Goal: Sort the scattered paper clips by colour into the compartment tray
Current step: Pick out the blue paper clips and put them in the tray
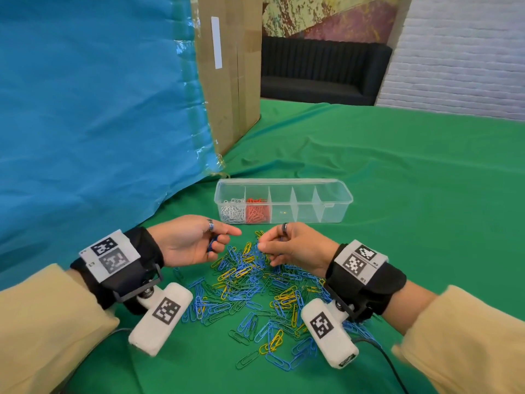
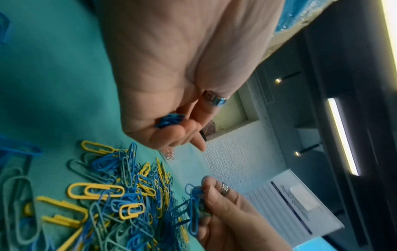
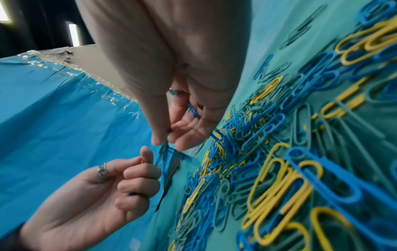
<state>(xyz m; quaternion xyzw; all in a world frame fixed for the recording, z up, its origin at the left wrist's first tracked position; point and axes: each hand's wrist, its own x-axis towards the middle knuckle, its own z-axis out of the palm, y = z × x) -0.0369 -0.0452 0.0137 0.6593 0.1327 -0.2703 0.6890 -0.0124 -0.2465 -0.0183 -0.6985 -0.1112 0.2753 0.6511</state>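
A loose pile of blue, green and yellow paper clips [image 1: 255, 294] lies on the green cloth between my hands. My left hand [image 1: 227, 240] curls its fingers round a small bunch of blue clips [image 2: 169, 120] in the palm. My right hand [image 1: 262, 243] pinches a few blue clips [image 3: 167, 161] between thumb and fingertips, just above the pile's far edge. Both hands almost meet. Behind them stands the clear compartment tray [image 1: 335, 211]: white clips [image 1: 233, 213] fill its leftmost section, red clips [image 1: 257, 213] the one beside it, and the other sections look bare.
A tall cardboard box [image 1: 230, 66] draped with a blue sheet [image 1: 99, 109] rises at the left, close behind the tray. The green cloth [image 1: 412, 180] stretches away to the right. A black cable [image 1: 389, 362] trails from my right wrist.
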